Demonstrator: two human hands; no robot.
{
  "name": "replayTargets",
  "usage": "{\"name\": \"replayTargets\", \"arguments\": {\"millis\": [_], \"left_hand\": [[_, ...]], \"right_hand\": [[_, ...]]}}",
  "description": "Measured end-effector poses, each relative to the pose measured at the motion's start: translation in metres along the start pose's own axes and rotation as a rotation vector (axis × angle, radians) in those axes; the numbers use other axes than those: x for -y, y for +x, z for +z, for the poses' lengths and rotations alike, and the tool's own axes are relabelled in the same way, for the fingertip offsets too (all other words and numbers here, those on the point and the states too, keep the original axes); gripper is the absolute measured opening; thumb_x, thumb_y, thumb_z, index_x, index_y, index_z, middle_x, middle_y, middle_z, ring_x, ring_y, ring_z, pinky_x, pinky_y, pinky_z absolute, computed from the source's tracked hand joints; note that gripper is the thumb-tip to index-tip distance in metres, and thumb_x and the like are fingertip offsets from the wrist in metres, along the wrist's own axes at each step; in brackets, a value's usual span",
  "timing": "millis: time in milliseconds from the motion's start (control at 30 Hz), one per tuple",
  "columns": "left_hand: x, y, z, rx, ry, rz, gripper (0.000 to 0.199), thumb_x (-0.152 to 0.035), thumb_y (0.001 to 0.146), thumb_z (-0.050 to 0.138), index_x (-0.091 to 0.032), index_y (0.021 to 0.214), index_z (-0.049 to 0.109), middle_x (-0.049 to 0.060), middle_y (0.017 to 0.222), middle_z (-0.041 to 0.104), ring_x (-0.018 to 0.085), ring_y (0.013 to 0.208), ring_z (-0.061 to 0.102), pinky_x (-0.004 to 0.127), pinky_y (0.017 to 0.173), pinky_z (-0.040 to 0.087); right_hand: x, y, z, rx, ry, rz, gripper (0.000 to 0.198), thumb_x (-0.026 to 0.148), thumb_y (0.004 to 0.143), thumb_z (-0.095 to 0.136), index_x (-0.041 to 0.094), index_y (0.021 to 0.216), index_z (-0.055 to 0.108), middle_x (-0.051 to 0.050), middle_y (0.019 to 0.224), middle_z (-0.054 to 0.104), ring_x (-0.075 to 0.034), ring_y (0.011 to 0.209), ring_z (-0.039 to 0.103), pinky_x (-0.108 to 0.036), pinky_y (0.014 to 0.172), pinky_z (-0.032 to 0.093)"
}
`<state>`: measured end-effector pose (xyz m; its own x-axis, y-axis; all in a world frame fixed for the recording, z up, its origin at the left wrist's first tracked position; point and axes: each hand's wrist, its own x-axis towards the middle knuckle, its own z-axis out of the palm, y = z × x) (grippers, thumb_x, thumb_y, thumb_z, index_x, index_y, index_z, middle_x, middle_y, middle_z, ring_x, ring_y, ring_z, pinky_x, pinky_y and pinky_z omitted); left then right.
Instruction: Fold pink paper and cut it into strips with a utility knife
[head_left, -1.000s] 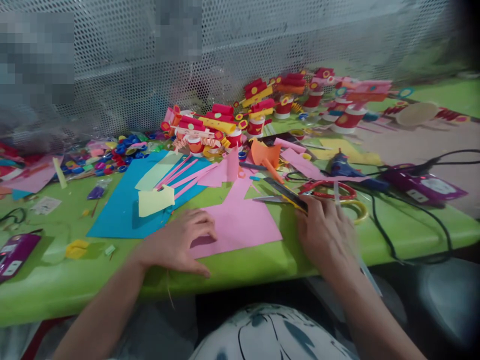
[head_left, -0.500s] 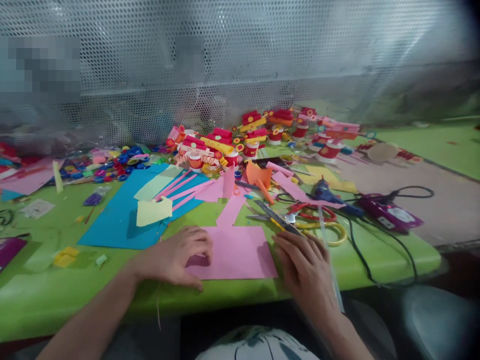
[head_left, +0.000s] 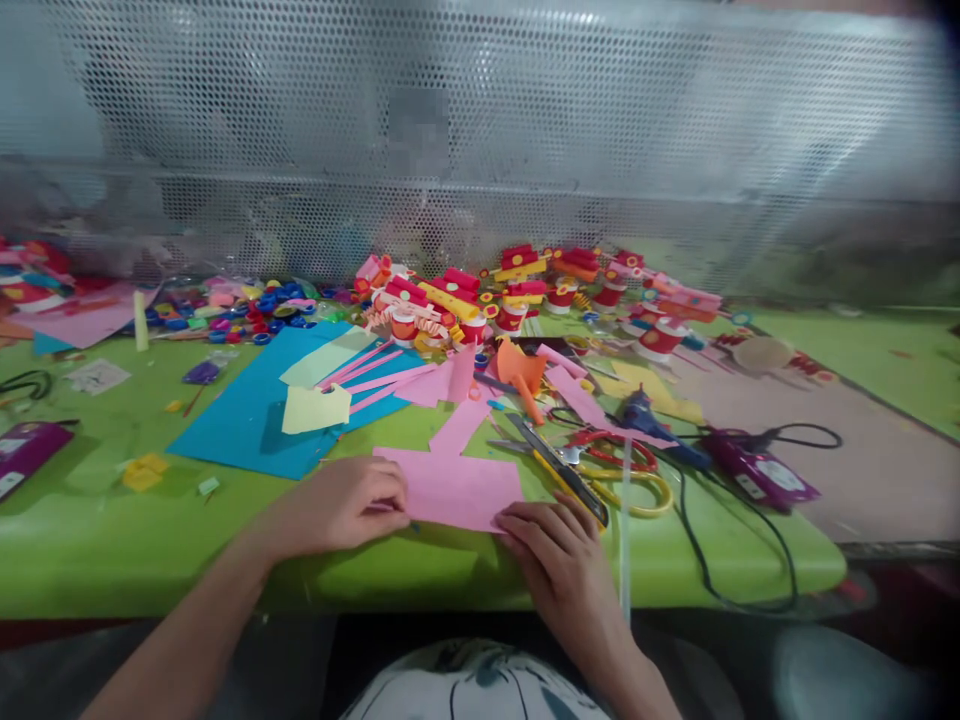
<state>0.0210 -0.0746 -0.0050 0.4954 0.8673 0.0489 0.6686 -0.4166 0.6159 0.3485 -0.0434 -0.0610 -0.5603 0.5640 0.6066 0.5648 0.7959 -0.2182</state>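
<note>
A pink sheet of paper (head_left: 459, 488) lies before me near the front of the green table, its near edge slightly raised. My left hand (head_left: 352, 505) pinches its near left corner between thumb and curled fingers. At the near right corner, the fingertips of my right hand (head_left: 553, 545) grip the paper. Just beyond my right hand lies a yellow and black utility knife (head_left: 562, 465). Beside it are scissors with yellow handles (head_left: 660, 495) and scissors with red handles (head_left: 637, 455). A pink paper strip (head_left: 457, 425) touches the sheet's far edge.
A blue sheet (head_left: 232, 425) with paper pieces lies left. Several red and yellow paper-and-cup models (head_left: 472, 300) stand behind, by a perforated metal panel (head_left: 510, 120). A blue glue gun (head_left: 652, 420), a purple box (head_left: 761, 470) and black cable (head_left: 701, 560) occupy the right.
My right hand has moved left from beside the utility knife to the paper's near right corner. My left fingers have closed on the near left corner. The camera view has shifted.
</note>
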Motion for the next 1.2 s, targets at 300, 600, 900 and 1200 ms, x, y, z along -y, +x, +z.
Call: {"name": "replayTargets", "arguments": {"millis": [300, 600, 900, 1200], "left_hand": [[0.028, -0.04, 0.046, -0.371, 0.042, -0.04, 0.018, -0.035, 0.11, 0.063, -0.029, 0.103, 0.079, 0.001, 0.105, 0.078, 0.02, 0.1, 0.073, 0.031, 0.085, 0.052], [0.024, -0.046, 0.056, -0.44, 0.007, -0.071, 0.023, -0.036, 0.112, 0.059, -0.029, 0.102, 0.078, 0.0, 0.107, 0.08, 0.018, 0.099, 0.074, 0.03, 0.086, 0.053], [0.014, -0.043, 0.055, -0.476, -0.013, -0.163, 0.026, -0.037, 0.11, 0.062, -0.025, 0.091, 0.075, 0.0, 0.089, 0.075, 0.018, 0.087, 0.069, 0.031, 0.078, 0.049], [0.008, -0.043, 0.047, -0.46, 0.03, -0.256, 0.035, -0.046, 0.109, 0.063, -0.023, 0.085, 0.072, 0.003, 0.084, 0.073, 0.02, 0.084, 0.066, 0.036, 0.078, 0.044]], "right_hand": [[-0.001, 0.008, -0.012, 0.186, -0.001, 0.06, 0.023, 0.023, 0.108, 0.055, 0.029, 0.11, 0.077, -0.004, 0.112, 0.083, -0.019, 0.099, 0.076, -0.038, 0.09, 0.06], [-0.01, 0.021, -0.028, 0.364, 0.033, 0.083, 0.029, 0.026, 0.111, 0.047, 0.028, 0.112, 0.076, -0.004, 0.112, 0.079, -0.017, 0.1, 0.074, -0.034, 0.087, 0.061], [-0.027, 0.033, -0.029, 0.429, 0.061, 0.041, 0.024, 0.033, 0.109, 0.053, 0.03, 0.107, 0.077, -0.002, 0.101, 0.08, -0.018, 0.091, 0.072, -0.036, 0.083, 0.053], [-0.033, 0.023, -0.019, 0.32, -0.012, 0.052, 0.027, 0.036, 0.11, 0.05, 0.027, 0.1, 0.073, 0.0, 0.098, 0.082, -0.017, 0.087, 0.072, -0.039, 0.088, 0.04]]}}
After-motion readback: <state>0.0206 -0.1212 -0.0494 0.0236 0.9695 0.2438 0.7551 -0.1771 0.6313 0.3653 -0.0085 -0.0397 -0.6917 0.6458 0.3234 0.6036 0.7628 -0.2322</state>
